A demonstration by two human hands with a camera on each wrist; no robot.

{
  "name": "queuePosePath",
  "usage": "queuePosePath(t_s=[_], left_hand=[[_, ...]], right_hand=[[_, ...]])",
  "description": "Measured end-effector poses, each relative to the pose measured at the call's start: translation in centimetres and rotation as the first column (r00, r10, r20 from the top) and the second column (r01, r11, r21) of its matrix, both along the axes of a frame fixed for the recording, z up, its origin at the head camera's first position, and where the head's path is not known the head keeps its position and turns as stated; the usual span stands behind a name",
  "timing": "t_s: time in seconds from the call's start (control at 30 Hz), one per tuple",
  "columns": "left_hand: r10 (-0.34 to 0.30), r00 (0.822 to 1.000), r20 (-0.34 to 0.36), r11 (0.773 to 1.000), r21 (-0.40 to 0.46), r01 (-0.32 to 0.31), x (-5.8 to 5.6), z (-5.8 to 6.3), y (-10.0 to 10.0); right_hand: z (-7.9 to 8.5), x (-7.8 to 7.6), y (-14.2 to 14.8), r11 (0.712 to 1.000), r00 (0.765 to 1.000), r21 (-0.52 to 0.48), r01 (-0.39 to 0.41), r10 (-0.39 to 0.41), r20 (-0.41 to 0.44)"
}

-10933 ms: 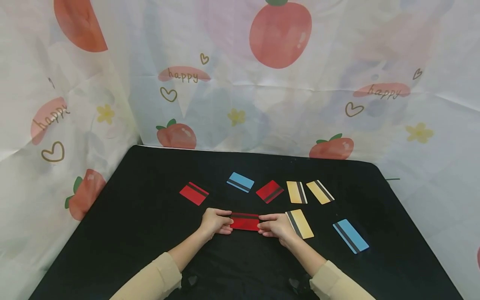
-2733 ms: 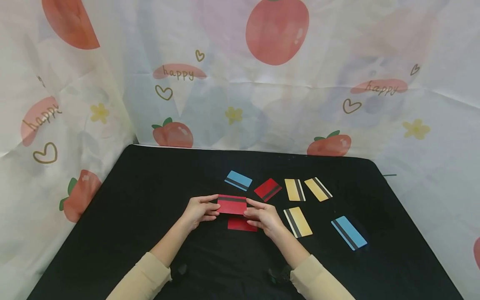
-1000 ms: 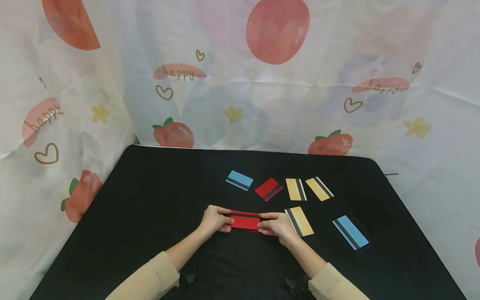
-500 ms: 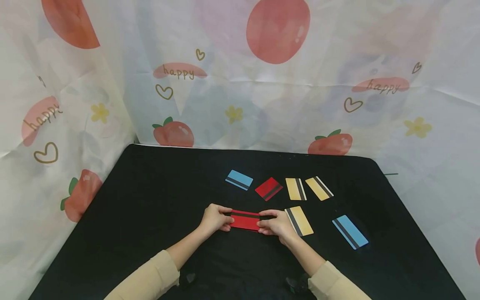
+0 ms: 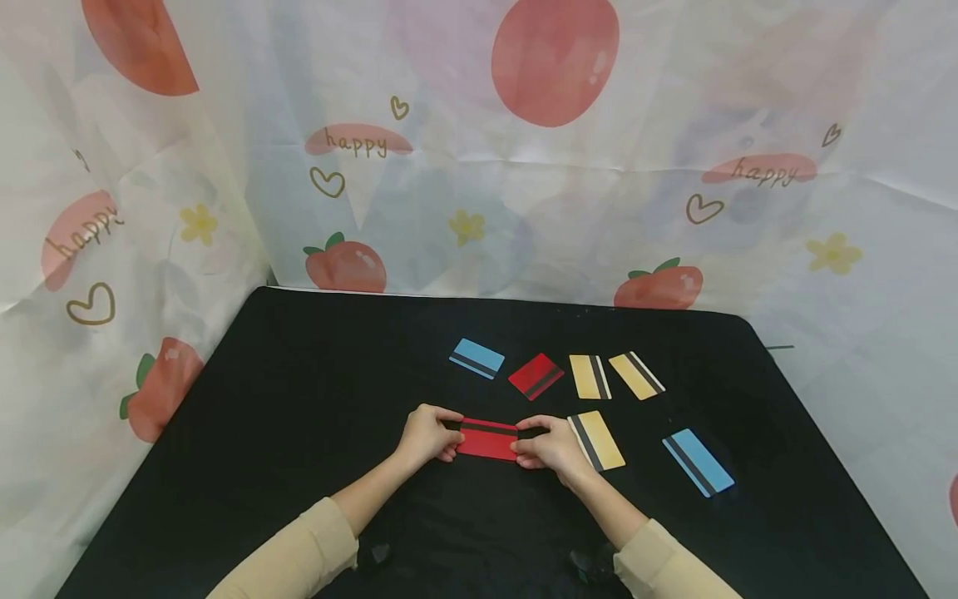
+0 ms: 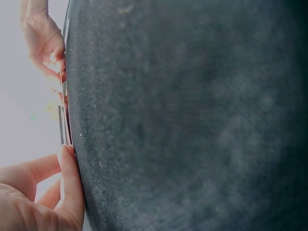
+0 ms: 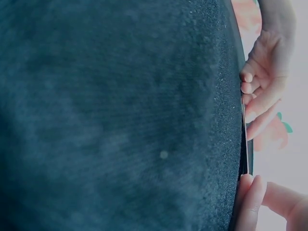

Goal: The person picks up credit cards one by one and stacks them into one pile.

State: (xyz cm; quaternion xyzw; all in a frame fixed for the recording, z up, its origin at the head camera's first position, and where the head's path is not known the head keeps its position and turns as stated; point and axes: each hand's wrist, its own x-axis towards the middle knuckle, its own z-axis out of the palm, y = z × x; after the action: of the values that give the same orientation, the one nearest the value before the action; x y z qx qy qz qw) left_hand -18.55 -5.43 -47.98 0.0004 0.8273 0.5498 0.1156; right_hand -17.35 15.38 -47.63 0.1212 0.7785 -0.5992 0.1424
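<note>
A red card (image 5: 487,445) with a dark stripe lies low over the black table in the head view, its long sides running left to right. My left hand (image 5: 429,436) pinches its left end, and at the right end my right hand (image 5: 552,447) grips it between thumb and fingers. A second red card lies beneath, almost wholly hidden by the top one. Seen edge-on in the right wrist view, the cards (image 7: 247,156) form a thin line between the fingertips. A yellow card (image 5: 602,439) sits just beside my right hand, its lower left partly covered by it.
Behind the hands lie a blue card (image 5: 476,358), another red card (image 5: 535,377) and two yellow cards (image 5: 587,377). Another blue card (image 5: 698,463) rests farther right. The black table (image 5: 299,358) ends at a printed curtain (image 5: 554,216).
The red card from the upper left was lifted in both hands, then lowered onto the red card at the front. Over the last second the hands and cards have shifted only slightly.
</note>
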Motion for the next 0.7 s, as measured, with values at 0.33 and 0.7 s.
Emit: queuePosePath(t_s=[0.33,0.7], left_hand=[[0.004,1.000,-0.027,1.000,0.002,-0.004,-0.10,-0.53,0.00],[0.011,1.000,-0.027,1.000,0.003,-0.011,-0.24,-0.71,-0.10]], right_hand=[[0.01,0.27,-0.10,1.000,0.999,0.015,-0.021,0.021,-0.046],[0.27,0.44,-0.24,0.997,0.995,0.053,-0.058,0.062,-0.080]])
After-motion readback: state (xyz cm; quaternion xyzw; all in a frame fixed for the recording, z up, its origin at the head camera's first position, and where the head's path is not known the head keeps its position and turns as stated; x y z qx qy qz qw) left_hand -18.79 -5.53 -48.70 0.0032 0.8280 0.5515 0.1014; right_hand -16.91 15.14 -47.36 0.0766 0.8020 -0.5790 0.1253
